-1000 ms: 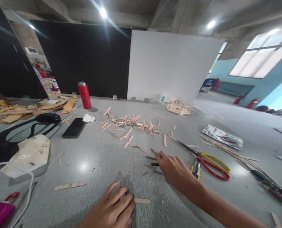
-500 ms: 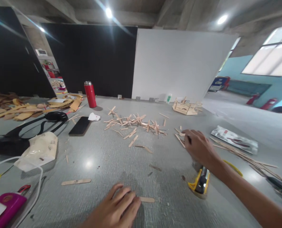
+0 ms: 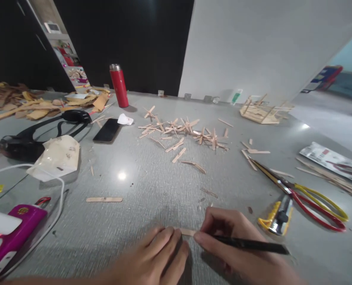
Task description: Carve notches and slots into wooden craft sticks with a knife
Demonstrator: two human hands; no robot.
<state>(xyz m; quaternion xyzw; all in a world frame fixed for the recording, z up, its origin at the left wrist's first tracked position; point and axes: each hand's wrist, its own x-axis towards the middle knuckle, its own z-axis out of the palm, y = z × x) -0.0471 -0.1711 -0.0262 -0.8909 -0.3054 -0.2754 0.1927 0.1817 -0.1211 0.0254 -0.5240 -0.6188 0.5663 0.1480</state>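
Both hands meet at the near edge of the grey desk (image 3: 152, 186). The left hand (image 3: 160, 257) lies flat, fingers stretched out and together, gripping nothing. Its fingertips press on one end of a short, flat, pale wooden craft stick (image 3: 188, 232). The right hand (image 3: 235, 241) is closed around a slim black pen (image 3: 253, 246), pinched between thumb and forefinger. The pen's tip is hidden at the stick's other end, and its shaft points off to the right. The stick lies flat on the desk between the two hands.

I judge the stick very light and stiff but thin, so it would skid on the smooth surface or snap if bent. Pressure from above near an end, or a pinch across its narrow edges, should suit it.

Just right of the right hand lies a yellow utility knife (image 3: 278, 215), and beyond it are long scissors with red and yellow handles (image 3: 312, 198). A scatter of cut wooden stick pieces (image 3: 181, 132) lies farther back, with a red metal flask (image 3: 119, 85) well behind. Another whole wooden stick (image 3: 104, 199) lies to the left.
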